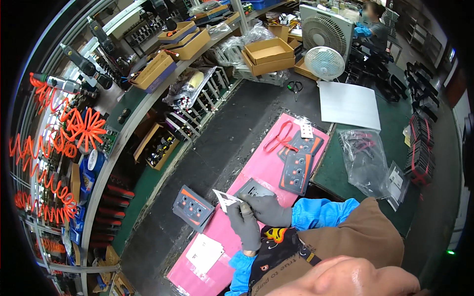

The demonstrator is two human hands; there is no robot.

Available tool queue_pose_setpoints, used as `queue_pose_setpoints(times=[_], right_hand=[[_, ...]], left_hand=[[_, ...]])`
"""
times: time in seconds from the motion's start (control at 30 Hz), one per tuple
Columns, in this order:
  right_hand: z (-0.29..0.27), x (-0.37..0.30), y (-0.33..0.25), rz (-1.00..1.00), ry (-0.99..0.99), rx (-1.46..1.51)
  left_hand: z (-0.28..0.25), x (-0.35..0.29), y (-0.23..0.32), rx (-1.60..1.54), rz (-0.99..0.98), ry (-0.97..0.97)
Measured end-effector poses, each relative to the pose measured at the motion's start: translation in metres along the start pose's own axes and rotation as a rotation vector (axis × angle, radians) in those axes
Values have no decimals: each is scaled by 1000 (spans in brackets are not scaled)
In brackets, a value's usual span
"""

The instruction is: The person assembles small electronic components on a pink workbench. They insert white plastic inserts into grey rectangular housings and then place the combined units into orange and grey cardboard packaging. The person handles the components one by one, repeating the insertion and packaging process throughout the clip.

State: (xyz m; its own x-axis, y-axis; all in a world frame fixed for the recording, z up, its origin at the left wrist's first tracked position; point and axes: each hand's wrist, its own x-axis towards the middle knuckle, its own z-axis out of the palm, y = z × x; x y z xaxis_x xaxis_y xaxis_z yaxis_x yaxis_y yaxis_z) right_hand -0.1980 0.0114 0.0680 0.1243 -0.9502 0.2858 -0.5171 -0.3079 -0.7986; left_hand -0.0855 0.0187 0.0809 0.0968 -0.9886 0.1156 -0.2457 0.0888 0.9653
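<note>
My left hand [244, 226], in a grey glove, is closed on a white sheet [225, 199] with dark cutouts or print, which stands tilted up. My right hand [269, 210], also gloved in grey, has its fingertips pinched at the sheet's near right edge. Just beyond the right hand, a dark grey panel [255, 187] with small slots rests on the pink mat [247, 170], partly covered by that hand. Grey panels with orange edges [296, 172] lie farther along the mat. A stack of similar panels [193, 208] sits left of my hands.
White sheets [205, 253] lie on the mat's near end. A red strap [280, 139] rests by the far panels. Scissors [295, 88], a white board [349, 104], a fan [324, 63] and a clear plastic bag [364, 160] stand beyond. Orange coiled hoses [81, 129] hang left. A co-worker [375, 29] is at far right.
</note>
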Motion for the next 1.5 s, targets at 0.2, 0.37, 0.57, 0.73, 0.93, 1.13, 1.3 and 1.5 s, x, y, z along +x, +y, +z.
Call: queue_pose_setpoints(times=[0.2,0.37,0.57,0.73,0.93,1.13,1.3,1.5], right_hand=[[1,-2,0,-5,-10,-20],[3,-5,0,26,-28,31],[-4,-5,-8,104,-99,92],[-10,0,-11,240,-214,262],[-24,4,2,371,-368,943],[-29,14,12,396,-186,881],[-46,25,29,553,-7,853],[-45,35,32,631,-2,918]], left_hand=[[-4,1,4,223,208,13],[-4,-2,8,258,195,28],[-8,3,3,295,229,9],[-9,6,-11,228,213,78],[-19,12,-1,198,139,32],[-28,22,-7,110,78,-197],[-47,28,-19,-652,-185,-270],[-80,28,-56,-1737,-387,-264]])
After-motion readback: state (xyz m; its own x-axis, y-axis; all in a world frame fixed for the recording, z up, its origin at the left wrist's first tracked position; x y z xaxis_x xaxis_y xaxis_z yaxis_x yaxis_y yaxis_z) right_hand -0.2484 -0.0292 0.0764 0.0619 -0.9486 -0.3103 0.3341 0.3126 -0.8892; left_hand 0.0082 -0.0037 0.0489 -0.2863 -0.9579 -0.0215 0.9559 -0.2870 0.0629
